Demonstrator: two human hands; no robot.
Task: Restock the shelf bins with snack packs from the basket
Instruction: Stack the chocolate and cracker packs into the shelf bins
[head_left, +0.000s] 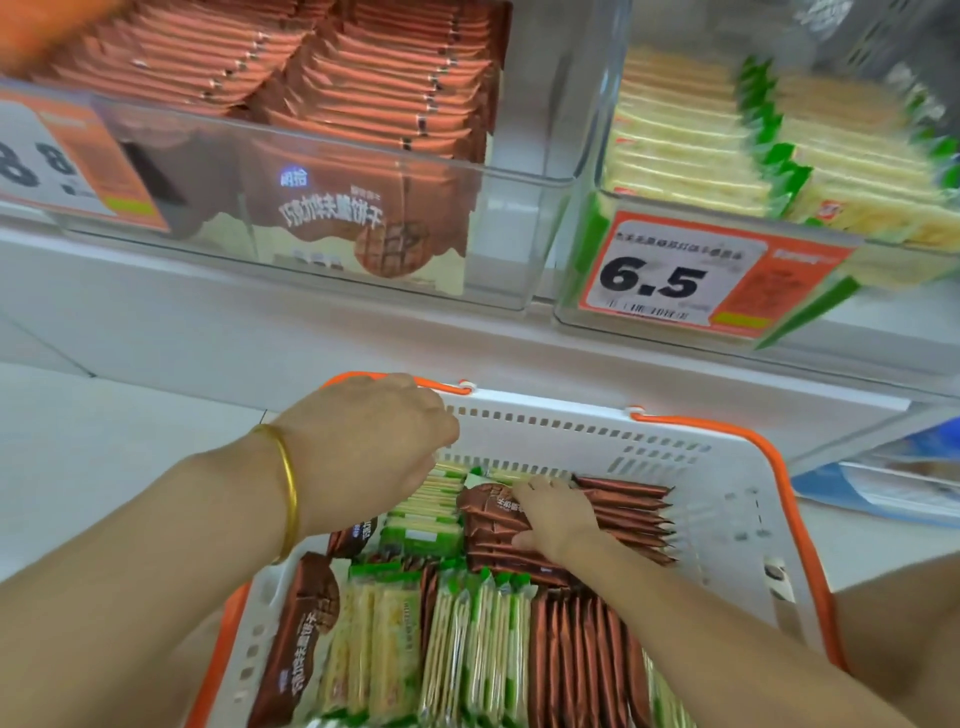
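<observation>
Your left forearm, wearing one gold bangle (288, 499), is lying across the near left corner of the basket (571, 421). Your left hand (363, 447) is hanging over the far left corner, fingers bent down toward the green packs (426, 519) standing there. The fingertips are hiding behind the hand, so I cannot tell whether they are pinching anything.

Your right hand (556, 514) is gripping the one stack of brown packs (634, 506) lying along the far wall. The fingers are hooking over the far end of the top pack and the thumb is pressing its near side.

Along the basket's near edge, more green packs are standing on edge in rows, with one row of brown packs standing at the right end. Two further brown packs are lying face up by the left wall. Two orange handles (727, 431) are lying folded down on the rim.

Beyond the far wall, the shelf (260, 322) is carrying two clear bins. The left bin (311, 208) is holding two rows of brown packs, the right bin (587, 156) two rows of green packs. Two price tags (675, 270) are hanging on them, one each.
</observation>
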